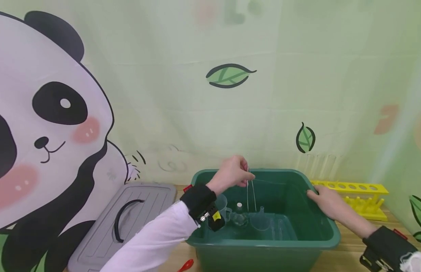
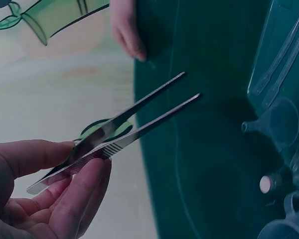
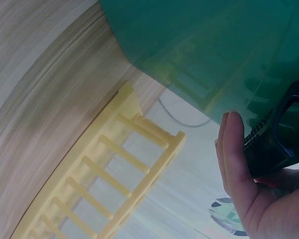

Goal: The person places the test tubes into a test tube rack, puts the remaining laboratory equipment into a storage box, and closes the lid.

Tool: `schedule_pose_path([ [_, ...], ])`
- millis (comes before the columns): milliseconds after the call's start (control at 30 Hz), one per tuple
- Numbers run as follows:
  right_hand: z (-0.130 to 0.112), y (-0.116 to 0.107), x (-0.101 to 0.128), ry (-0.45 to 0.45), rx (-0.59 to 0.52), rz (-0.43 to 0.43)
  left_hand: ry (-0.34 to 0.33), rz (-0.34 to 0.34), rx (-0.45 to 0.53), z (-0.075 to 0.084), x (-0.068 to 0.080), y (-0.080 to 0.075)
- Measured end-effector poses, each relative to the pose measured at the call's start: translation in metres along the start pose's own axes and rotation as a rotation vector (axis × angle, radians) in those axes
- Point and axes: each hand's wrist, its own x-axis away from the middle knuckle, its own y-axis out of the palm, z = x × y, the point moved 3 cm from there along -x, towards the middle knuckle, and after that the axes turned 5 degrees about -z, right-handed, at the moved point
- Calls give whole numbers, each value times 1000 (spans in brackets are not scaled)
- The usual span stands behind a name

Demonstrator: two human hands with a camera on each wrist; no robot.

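My left hand pinches a pair of metal tweezers between thumb and fingers, near the closed end. The two tips point down into the green tub, spread apart with nothing between them. Inside the tub lie a clear funnel, a small bottle with a white cap, a clear measuring cup and plastic droppers on a clear tray. My right hand grips the tub's right rim, with fingers outside, beside its dark handle.
Right of the tub stands a yellow test tube rack with several clear tubes upright in it. A grey lid with a black handle lies at the left. A red spoon is on the wooden table, by the tub's front left.
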Motion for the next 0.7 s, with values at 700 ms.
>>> schedule_pose_path([
  [700,1,0,-1,29,7,-4,-63,-74,-178,-16,-46,87],
])
